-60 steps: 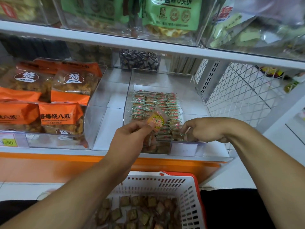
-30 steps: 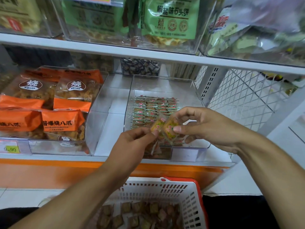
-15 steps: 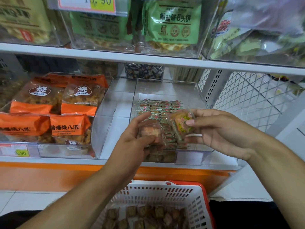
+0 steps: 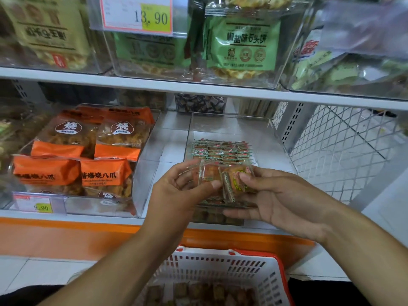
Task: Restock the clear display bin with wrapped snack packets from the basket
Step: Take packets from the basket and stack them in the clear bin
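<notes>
The clear display bin [image 4: 231, 122] stands on the lower shelf with rows of small wrapped snack packets [image 4: 220, 151] lying in its middle. In front of the bin, my left hand [image 4: 176, 195] pinches a clear-wrapped orange packet [image 4: 209, 175] between thumb and fingers. Right beside it, my right hand [image 4: 282, 195] grips a second packet [image 4: 236, 182] with a yellow-green label. The two packets touch edge to edge above the bin's front part. Below, the white basket [image 4: 220, 263] with a red rim holds several brown wrapped packets [image 4: 198, 292].
A clear bin of orange snack bags [image 4: 88, 155] stands left of the display bin, with a bare gap of shelf between. The upper shelf edge [image 4: 198, 87] carries bins of green bags overhead. A white wire mesh panel [image 4: 342, 151] closes the right side.
Both hands rose slightly and drew together, so the two held packets now touch. The camera tilted upward, showing more of the upper shelf.
</notes>
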Motion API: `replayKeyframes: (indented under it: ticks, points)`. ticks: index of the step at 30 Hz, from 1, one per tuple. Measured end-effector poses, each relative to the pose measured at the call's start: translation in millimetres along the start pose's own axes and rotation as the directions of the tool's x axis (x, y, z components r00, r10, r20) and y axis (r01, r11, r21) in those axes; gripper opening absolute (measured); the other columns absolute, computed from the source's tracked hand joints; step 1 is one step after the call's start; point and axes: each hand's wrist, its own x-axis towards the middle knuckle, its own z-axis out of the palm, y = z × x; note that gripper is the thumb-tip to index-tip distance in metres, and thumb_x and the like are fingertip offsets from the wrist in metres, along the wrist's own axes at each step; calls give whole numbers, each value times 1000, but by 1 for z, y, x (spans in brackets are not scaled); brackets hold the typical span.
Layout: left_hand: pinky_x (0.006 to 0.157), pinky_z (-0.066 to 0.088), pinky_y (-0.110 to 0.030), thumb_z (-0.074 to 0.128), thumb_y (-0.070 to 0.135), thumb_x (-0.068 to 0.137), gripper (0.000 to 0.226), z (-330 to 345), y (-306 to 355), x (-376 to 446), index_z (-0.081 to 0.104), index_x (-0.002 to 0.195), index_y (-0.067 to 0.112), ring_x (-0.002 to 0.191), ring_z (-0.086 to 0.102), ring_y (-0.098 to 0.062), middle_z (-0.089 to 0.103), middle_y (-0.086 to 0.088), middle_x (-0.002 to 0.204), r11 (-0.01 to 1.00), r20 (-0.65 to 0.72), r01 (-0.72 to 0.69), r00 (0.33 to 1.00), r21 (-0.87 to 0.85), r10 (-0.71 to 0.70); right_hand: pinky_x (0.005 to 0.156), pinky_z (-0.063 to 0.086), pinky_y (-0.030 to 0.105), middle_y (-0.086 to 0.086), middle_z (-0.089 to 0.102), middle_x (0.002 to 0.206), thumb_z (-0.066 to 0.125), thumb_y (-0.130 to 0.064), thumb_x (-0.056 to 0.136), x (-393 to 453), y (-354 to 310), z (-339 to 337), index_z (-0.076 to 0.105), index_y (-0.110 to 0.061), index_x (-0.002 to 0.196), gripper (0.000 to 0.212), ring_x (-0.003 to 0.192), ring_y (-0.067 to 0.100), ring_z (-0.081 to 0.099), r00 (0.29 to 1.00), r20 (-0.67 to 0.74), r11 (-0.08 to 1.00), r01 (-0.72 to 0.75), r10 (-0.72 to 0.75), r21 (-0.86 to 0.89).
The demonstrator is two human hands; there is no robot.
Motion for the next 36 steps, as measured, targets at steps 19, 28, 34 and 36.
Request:
replayKeyframes:
  ticks: [19, 28, 34, 36]
  points:
    - [59, 58, -26, 86, 35, 73, 73, 4, 17, -3, 54, 124, -6, 80, 76, -22, 77, -18, 96, 976, -76, 31, 996, -214, -48, 103, 48, 57, 25, 63, 132, 63, -11, 93, 11, 47, 34, 58, 0, 132, 41, 126, 38, 59, 979, 10, 947, 193, -203, 256]
    - [81, 53, -33, 63, 52, 91, 48, -3, 29, -3, 71, 122, 17, 93, 70, -15, 75, -4, 110, 982, 183, 187, 967, -36, -178, 86, 58, 30, -6, 69, 115, 72, -50, 84, 4, 39, 27, 56, -35, 115, 38, 107, 14, 69, 813, 17, 643, 472, -582, -603]
    - [63, 52, -29, 59, 66, 85, 51, -15, 46, 2, 76, 95, 19, 74, 64, -20, 70, -7, 93, 934, 211, 353, 918, -52, -335, 98, 49, 18, -28, 39, 138, 64, -48, 93, -1, 39, 16, 48, -48, 119, 31, 133, 0, 44, 745, 246, 230, 473, -620, -851]
    - [56, 52, -26, 67, 44, 85, 25, -19, 49, 4, 77, 83, 21, 67, 65, -16, 70, -6, 85, 926, 208, 376, 907, -11, -366, 103, 50, 29, -29, 34, 142, 63, -40, 94, 0, 38, 12, 48, -44, 121, 31, 139, 1, 37, 770, 285, 173, 452, -572, -875]
